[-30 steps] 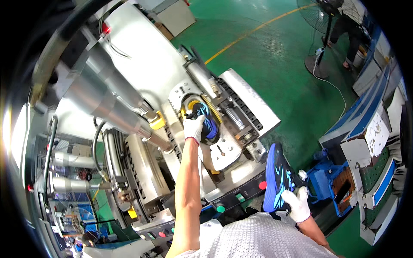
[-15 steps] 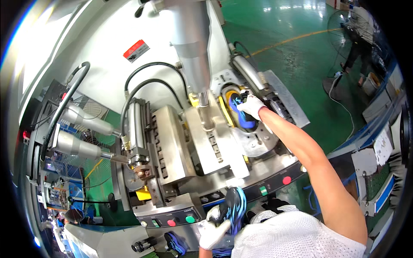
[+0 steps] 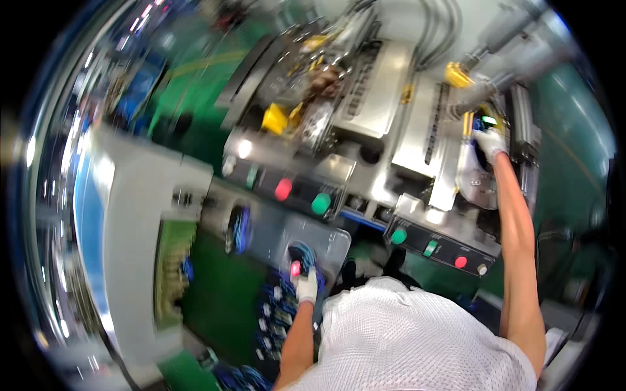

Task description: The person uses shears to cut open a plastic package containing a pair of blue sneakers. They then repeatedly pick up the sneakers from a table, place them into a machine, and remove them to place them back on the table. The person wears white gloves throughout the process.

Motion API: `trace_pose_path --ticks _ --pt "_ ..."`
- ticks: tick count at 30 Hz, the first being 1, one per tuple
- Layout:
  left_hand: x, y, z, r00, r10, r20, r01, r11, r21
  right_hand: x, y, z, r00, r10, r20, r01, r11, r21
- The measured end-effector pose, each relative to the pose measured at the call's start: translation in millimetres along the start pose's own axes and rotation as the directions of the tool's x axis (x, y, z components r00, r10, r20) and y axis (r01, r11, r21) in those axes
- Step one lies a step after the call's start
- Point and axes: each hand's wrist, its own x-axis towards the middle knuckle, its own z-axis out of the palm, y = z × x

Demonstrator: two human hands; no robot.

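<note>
My left hand [image 3: 305, 287], in a white glove, has its fingers closed on a dark shoe with blue streaks [image 3: 301, 253]. A small pink-red part shows beside those fingers. The shoe is at a grey shelf [image 3: 326, 244] below the machine's control panel; blur hides whether it rests there. At the machine's right station, my right hand [image 3: 490, 143], also gloved in white, grips a blue and black shoe [image 3: 478, 124]. The glove covers much of that shoe, and motion smears the fingers.
Metal clamp blocks [image 3: 372, 91] and cylinders of the machine stand ahead. Its panel carries red and green buttons [image 3: 321, 203]. Another blue shoe [image 3: 240, 228] lies on the shelf's left. Several shoes [image 3: 277, 309] are stacked below, left of my left arm. A grey cabinet [image 3: 134, 221] stands at left.
My view has swung left and down, so the machine now appears farther up and right. My left hand has moved away from my body to the shelf; my right hand stays at the station.
</note>
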Motion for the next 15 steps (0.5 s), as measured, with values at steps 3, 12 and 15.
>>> trace_pose_path --ticks 3,12,15 --pt "-13 27 13 0.999 -0.037 -0.030 0.030 0.977 -0.210 -121 -51 -34 0.944 -0.066 -0.322 0.154 0.954 0.258" --pt "-65 -33 -31 0.983 0.179 0.044 -0.134 0.855 -0.501 -365 -118 147 0.713 -0.650 0.264 0.679 0.544 -0.493" --pt "-101 -48 -101 0.989 0.049 0.138 0.071 0.666 -0.743 -377 -152 125 0.778 -0.586 0.228 0.628 0.716 -0.303"
